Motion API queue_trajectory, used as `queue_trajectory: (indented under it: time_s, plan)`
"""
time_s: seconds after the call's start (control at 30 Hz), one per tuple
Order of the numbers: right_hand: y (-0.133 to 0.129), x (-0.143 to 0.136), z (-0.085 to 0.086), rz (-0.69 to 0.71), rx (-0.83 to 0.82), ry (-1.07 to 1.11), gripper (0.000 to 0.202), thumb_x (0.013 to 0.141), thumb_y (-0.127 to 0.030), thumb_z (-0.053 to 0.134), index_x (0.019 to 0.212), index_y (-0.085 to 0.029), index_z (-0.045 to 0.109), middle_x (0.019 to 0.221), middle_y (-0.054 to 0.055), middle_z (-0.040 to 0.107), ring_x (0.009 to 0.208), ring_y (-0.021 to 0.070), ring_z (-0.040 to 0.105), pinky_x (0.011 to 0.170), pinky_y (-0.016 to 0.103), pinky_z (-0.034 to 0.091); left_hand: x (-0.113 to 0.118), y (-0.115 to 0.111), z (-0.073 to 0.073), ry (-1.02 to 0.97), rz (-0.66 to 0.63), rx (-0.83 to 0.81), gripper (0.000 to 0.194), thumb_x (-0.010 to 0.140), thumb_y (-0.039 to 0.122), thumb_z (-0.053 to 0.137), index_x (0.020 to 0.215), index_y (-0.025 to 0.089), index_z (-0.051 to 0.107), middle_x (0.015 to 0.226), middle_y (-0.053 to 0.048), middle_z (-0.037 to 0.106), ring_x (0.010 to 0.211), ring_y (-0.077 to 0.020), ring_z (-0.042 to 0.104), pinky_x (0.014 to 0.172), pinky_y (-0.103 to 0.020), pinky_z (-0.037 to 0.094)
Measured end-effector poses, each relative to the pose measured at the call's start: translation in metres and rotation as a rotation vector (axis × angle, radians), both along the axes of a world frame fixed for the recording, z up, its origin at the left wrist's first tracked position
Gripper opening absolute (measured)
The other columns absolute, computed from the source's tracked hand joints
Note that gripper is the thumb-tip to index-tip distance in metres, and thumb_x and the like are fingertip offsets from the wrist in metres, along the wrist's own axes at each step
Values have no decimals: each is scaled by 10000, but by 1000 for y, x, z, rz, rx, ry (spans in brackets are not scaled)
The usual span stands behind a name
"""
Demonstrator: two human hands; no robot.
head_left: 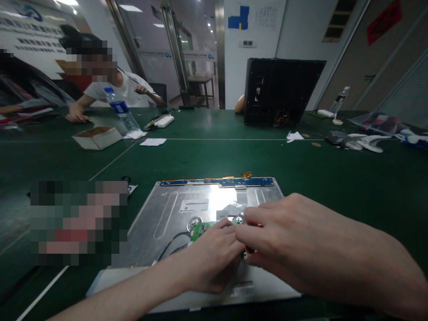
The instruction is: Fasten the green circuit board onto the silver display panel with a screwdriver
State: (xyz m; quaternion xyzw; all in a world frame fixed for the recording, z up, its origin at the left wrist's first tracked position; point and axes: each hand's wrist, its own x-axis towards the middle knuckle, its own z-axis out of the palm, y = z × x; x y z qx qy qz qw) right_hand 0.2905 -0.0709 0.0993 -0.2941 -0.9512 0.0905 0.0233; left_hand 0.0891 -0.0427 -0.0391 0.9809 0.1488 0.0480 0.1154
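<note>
A silver metal display panel [170, 209] lies flat on the green table, with a blue circuit strip [200, 182] along its far edge. On its middle sits a green circuit board [198, 229], with black cables running off to the left. My left hand [217, 252] rests over the board, its fingers closed together near the board's right part. My right hand [270, 236] is beside it, touching or nearly touching it, with curled fingers around something small, red and black, mostly hidden. What my left fingertips hold, if anything, is hidden.
Beyond the panel stand a black monitor-like case [281, 89], an open box [98, 137] and a water bottle [122, 109]. A person in a white shirt [133, 91] sits at the far left. Plastic bags and scraps [354, 140] lie at the right.
</note>
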Motion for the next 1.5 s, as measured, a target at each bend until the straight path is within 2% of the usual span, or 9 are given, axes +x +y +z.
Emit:
queue_trajectory:
  time_s: [0.23,0.37,0.57,0.7,0.83,0.97,1.17,1.37,1.5]
  plan:
    - [-3,4,1,35,-59,10,235,750,-50,575,935,-189,533,898,-10,633,695,146,539,547,287,365,0,1,1,10,-5,-10,356,702,226,622,1049,172,565,1098,-103,649,1008,-303,582,992,-456,369]
    - [-3,3,3,41,-29,16,232,782,-57,578,968,-193,554,908,-11,647,705,145,545,565,290,355,-2,1,-4,39,2,-24,386,685,214,611,1066,187,551,1137,-96,642,1053,-308,562,1008,-468,356]
    - [0,3,0,8,-10,9,89,877,-183,594,960,-214,592,888,-26,669,709,150,583,567,293,365,-2,1,-6,55,2,-14,337,671,220,604,1002,182,556,1086,-97,653,1013,-302,580,1004,-462,369]
    - [-1,5,-1,5,-29,6,142,830,-163,609,967,-192,586,935,1,663,730,158,583,569,296,390,1,0,0,45,25,-13,431,659,218,594,1084,170,537,1117,-111,643,1028,-314,577,995,-471,377]
    - [-3,6,0,50,-30,6,215,765,-98,601,966,-171,573,960,20,653,726,155,568,549,292,387,2,-1,0,44,51,-24,371,664,205,571,1034,183,552,1053,-100,655,998,-313,588,979,-465,388]
    - [-2,5,-1,60,-2,13,202,797,-93,564,979,-180,558,927,8,653,705,152,558,539,295,362,2,0,1,61,49,-58,347,647,201,576,993,197,559,1009,-88,666,1003,-320,588,983,-466,390]
    - [0,5,-2,21,29,-2,130,849,-166,572,972,-201,546,829,-11,646,647,152,542,514,286,315,3,0,12,134,52,-99,439,650,191,590,1083,157,526,1128,-123,647,1077,-309,572,1029,-477,361]
    - [-2,4,1,63,3,21,173,785,-87,577,937,-166,557,922,19,641,685,147,538,535,284,364,2,-1,8,80,51,-81,424,663,192,584,1082,174,523,1137,-111,643,1096,-320,559,1031,-488,359]
    - [-1,3,1,62,15,4,203,808,-74,553,988,-169,544,930,20,646,720,159,562,557,292,370,3,0,8,75,44,-63,390,646,189,588,1033,184,534,1093,-107,655,1056,-323,574,1022,-487,371]
